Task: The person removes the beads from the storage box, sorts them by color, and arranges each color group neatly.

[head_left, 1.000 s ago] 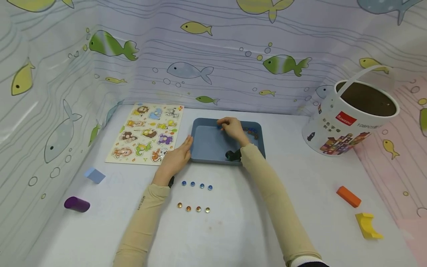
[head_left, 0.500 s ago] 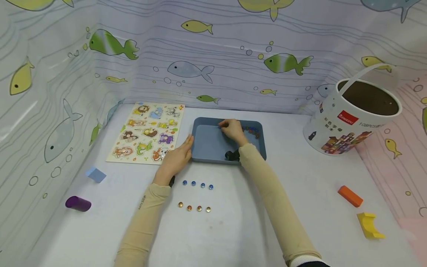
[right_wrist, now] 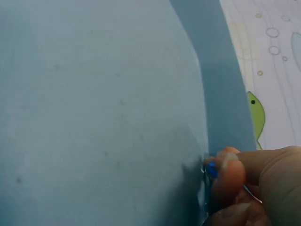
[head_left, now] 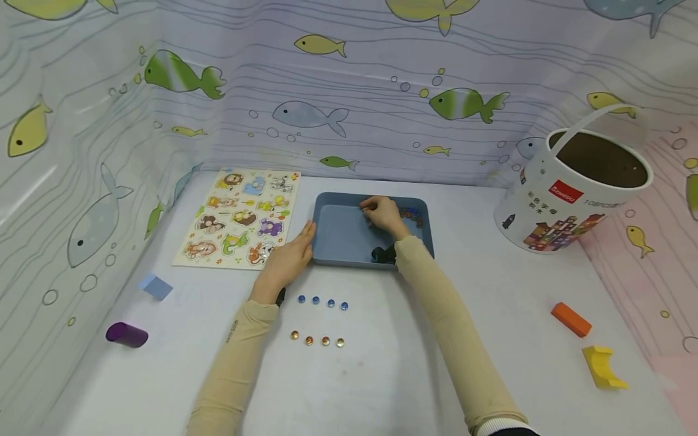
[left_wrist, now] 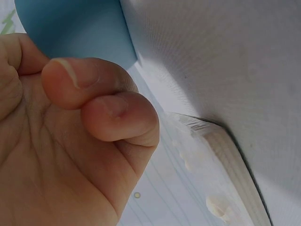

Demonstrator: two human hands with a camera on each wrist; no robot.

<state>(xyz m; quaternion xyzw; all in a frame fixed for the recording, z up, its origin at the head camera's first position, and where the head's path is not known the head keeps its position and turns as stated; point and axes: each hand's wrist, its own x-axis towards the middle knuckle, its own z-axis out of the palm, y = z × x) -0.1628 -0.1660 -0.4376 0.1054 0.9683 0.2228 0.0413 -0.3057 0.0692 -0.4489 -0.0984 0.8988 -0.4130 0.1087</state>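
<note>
In the head view my left hand (head_left: pixel 288 260) touches the left side of the blue-grey tray (head_left: pixel 340 262), its fingers mostly straight. Some of its fingertips (left_wrist: pixel 117 115) bend toward the camera in the left wrist view, close to the tray wall (left_wrist: pixel 80 28). My right hand (head_left: pixel 382 215) reaches inside the tray near the back wall. Between its thumb and finger it pinches a small shiny blue gem (right_wrist: pixel 212 169), partly hidden by the fingertips. Several blue and orange-brown gems (head_left: pixel 411 214) lie in the tray's back right corner.
Before the tray lie a row of blue gems (head_left: pixel 315 300) and a row of amber gems (head_left: pixel 309 341). An animal puzzle board (head_left: pixel 245 215) is at left, near a light blue block (head_left: pixel 156 286) and purple cylinder (head_left: pixel 126 334). Rightward are a white bucket (head_left: pixel 545 200), orange block (head_left: pixel 571 319) and yellow arch (head_left: pixel 602 367).
My right hand has shifted slightly to the right along the tray's back wall. My left hand stays at the tray's left side, and the gem rows are unchanged.
</note>
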